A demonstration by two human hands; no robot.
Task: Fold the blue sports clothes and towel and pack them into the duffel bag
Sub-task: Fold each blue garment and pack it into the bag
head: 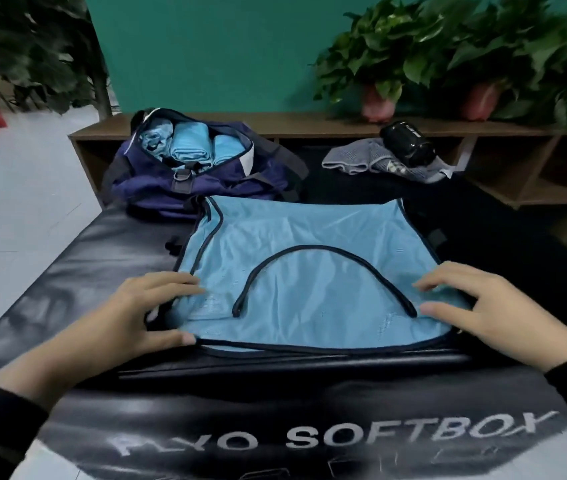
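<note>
Head view: light-blue mesh vest point(309, 268), dark-trimmed, lies flat, creased.

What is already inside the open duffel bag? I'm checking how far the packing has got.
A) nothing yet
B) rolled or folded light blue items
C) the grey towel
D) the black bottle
B: the navy duffel bag stands open behind the spread blue vest, and light blue folded items show in its opening, side by side.
</note>
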